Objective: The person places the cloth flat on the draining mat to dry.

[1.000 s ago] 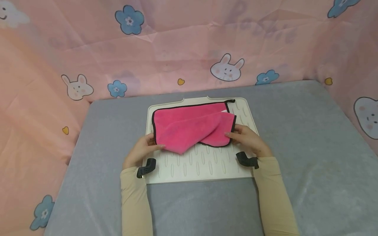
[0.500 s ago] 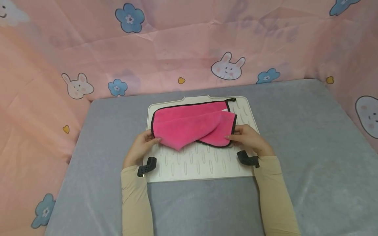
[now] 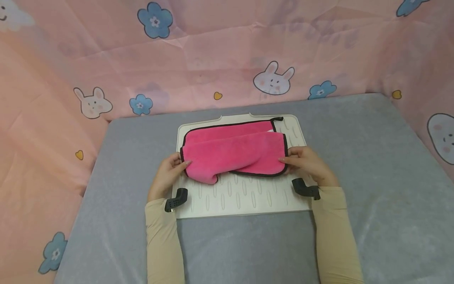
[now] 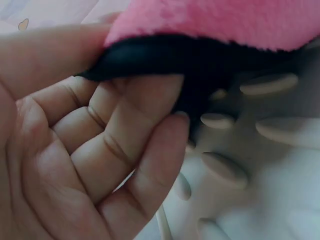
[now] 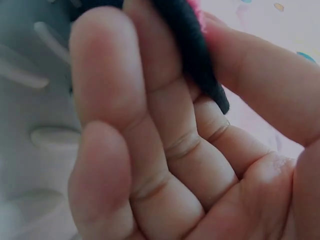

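Note:
A pink plush cloth (image 3: 227, 152) with black edging lies partly folded over a cream ribbed board (image 3: 244, 199). Its front layer overlaps the back one, and a corner curls under at the lower left. My left hand (image 3: 166, 175) pinches the cloth's left edge, thumb on top and fingers beneath. At the opposite edge my right hand (image 3: 309, 163) pinches the cloth the same way. In the left wrist view the black edging (image 4: 150, 57) passes between thumb and fingers. The right wrist view shows the edging (image 5: 192, 47) held between thumb and fingers too.
The board lies on a grey cloth-covered table (image 3: 244, 244). Behind and at the sides hangs a pink curtain (image 3: 198, 59) printed with rabbits and flowers. A small black loop (image 3: 277, 118) sticks out at the cloth's back right corner. A black wrist mount (image 3: 176, 200) sits on each forearm.
My right hand has moved a little right and up, drawing the cloth's front layer straighter and wider. My left hand has shifted slightly up along the left edge, and the lower left corner has curled.

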`<state>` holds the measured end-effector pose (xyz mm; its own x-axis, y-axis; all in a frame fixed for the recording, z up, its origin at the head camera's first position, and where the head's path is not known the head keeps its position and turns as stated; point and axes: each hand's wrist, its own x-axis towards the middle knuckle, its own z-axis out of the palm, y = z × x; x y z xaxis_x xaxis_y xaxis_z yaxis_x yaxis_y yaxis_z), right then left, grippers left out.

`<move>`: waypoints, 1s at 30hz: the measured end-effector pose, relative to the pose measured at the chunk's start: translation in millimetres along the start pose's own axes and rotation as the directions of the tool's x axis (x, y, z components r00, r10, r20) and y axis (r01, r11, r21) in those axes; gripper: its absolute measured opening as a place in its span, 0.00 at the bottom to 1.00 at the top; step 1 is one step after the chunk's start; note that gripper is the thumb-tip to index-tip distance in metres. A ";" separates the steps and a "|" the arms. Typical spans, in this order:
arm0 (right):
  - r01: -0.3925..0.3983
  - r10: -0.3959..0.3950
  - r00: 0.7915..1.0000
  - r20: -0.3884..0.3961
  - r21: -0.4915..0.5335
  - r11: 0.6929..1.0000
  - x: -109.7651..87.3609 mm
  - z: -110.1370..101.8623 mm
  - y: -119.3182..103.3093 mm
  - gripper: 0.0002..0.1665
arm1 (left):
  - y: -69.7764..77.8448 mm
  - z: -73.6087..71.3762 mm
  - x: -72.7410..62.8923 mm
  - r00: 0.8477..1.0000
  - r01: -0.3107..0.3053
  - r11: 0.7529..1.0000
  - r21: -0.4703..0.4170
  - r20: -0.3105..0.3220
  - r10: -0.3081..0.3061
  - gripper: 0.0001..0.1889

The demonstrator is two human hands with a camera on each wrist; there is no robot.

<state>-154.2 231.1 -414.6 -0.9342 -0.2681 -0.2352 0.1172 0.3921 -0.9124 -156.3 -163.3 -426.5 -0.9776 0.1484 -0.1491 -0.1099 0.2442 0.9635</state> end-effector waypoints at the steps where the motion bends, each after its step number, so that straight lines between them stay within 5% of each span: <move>1: -0.004 0.004 1.000 -0.004 -0.005 1.000 -0.9 -1.2 -0.1 0.14 | -0.4 -0.3 0.1 1.000 -0.006 1.000 0.002 0.002 0.006 0.11; 13: -0.046 0.045 0.999 -0.022 -0.043 0.998 -10.5 -15.6 0.5 0.15 | -2.0 -4.5 -2.1 1.000 -0.002 1.000 0.026 0.005 0.002 0.09; 20: -0.122 0.125 0.991 0.053 -0.051 0.991 -12.2 -17.1 3.2 0.15 | -2.1 -11.9 -6.5 0.993 0.019 0.991 0.132 0.116 -0.034 0.10; 30: -0.126 0.132 0.989 0.066 -0.088 0.988 -9.0 -16.4 2.4 0.16 | -3.4 -18.9 -13.0 0.965 0.087 0.992 0.087 0.239 -0.106 0.08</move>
<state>-151.1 248.9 -409.1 -0.8863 -0.2713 -0.3752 0.2040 0.4987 -0.8424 -146.7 -184.2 -423.6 -0.8889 0.3469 -0.2991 -0.1787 0.3386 0.9238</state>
